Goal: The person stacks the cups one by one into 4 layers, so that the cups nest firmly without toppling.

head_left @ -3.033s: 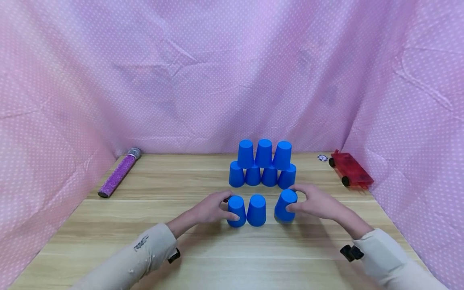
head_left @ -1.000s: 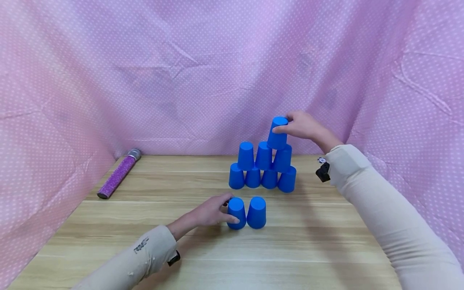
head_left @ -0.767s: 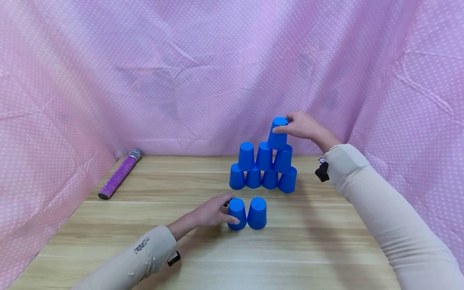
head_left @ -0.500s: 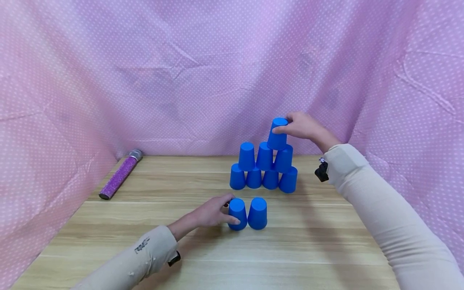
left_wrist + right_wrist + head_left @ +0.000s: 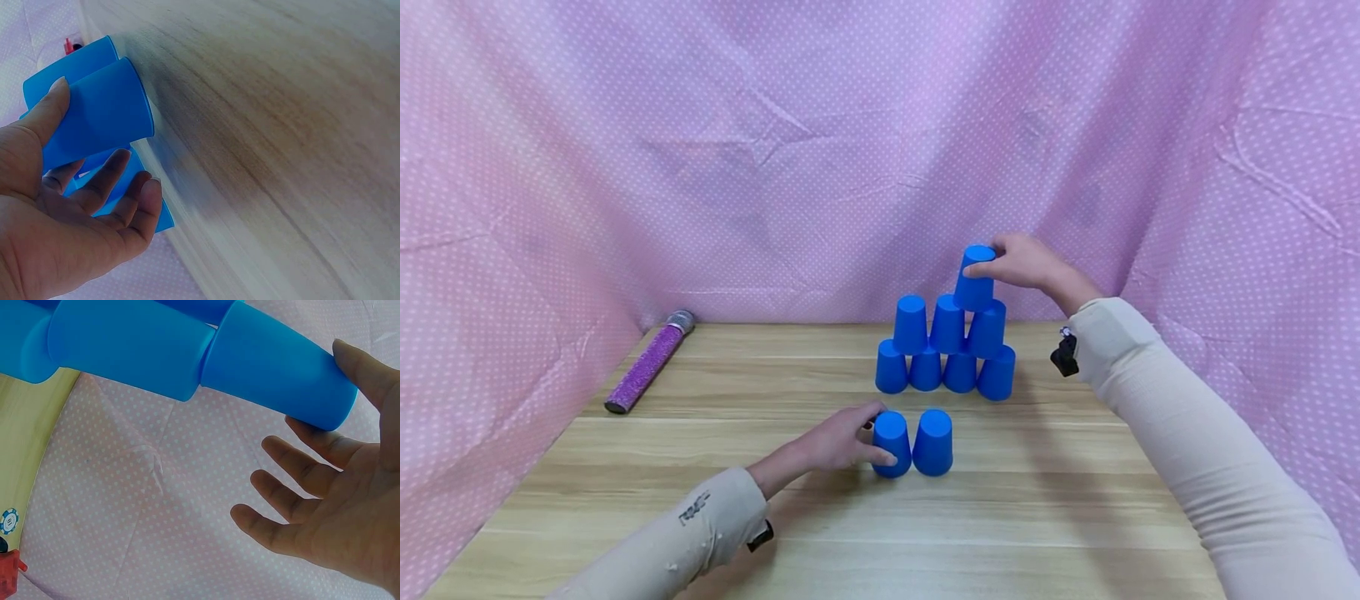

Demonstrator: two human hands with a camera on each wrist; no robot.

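Observation:
In the head view my right hand point(image 5: 1028, 263) pinches an upside-down blue cup point(image 5: 973, 293) between thumb and index finger. That cup rests on the middle and right cups of the stack's second row, as the right wrist view shows; its other fingers spread free. Below it stand three second-row cups point(image 5: 911, 327) on a bottom row of several cups point(image 5: 891, 369). Nearer the front, my left hand point(image 5: 835, 437) holds another blue cup point(image 5: 891, 433) on the table, thumb in front and fingers behind. Close beside it stands one more upside-down cup point(image 5: 933, 443), untouched.
A purple glittery microphone point(image 5: 649, 365) lies at the left of the wooden table point(image 5: 737, 375). Pink dotted cloth point(image 5: 820, 167) hangs around the back and sides. In the right wrist view a poker chip point(image 5: 9, 520) and part of a red toy car point(image 5: 7, 575) show.
Since three seconds ago my right hand has lifted the right-hand front cup up and back onto the second row. Over the last second both hands stay nearly still.

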